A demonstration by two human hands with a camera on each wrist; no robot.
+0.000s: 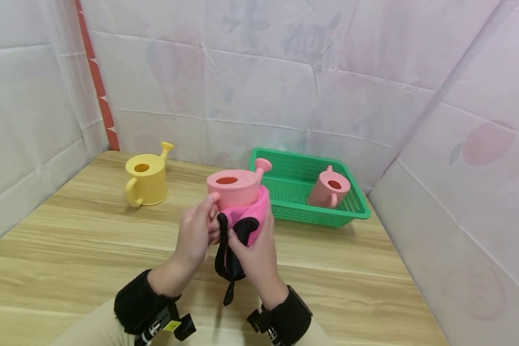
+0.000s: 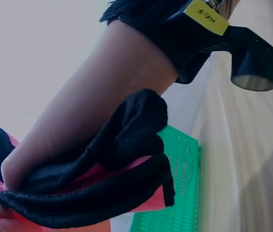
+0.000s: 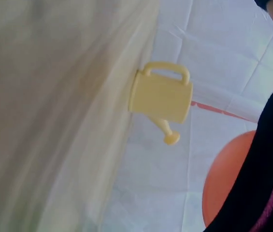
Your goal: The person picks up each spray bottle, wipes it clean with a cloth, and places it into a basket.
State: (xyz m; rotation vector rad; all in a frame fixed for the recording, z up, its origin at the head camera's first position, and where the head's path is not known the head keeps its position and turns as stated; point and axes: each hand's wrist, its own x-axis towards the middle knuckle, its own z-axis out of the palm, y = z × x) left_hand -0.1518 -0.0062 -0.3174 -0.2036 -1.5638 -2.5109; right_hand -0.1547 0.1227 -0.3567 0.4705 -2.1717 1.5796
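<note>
Above the middle of the table, my left hand [image 1: 194,230] grips the handle of a pink watering can [image 1: 242,194], its spout pointing up to the right. My right hand [image 1: 259,250] holds a pink cloth with black edging [image 1: 246,230] against the can's near right side, thumb over the black part. A black loop dangles below the cloth. The cloth's black edges [image 2: 93,208] fill the lower part of the left wrist view. A rounded part of the pink can [image 3: 225,176] shows in the right wrist view, partly covered by cloth.
A yellow watering can [image 1: 149,180] stands at the back left of the wooden table [image 1: 91,259]. Behind my right hand is a green basket [image 1: 315,218], with another pink watering can [image 1: 326,190] tilted in its right end. Draped sheets [image 1: 264,86] wall the table's back and sides.
</note>
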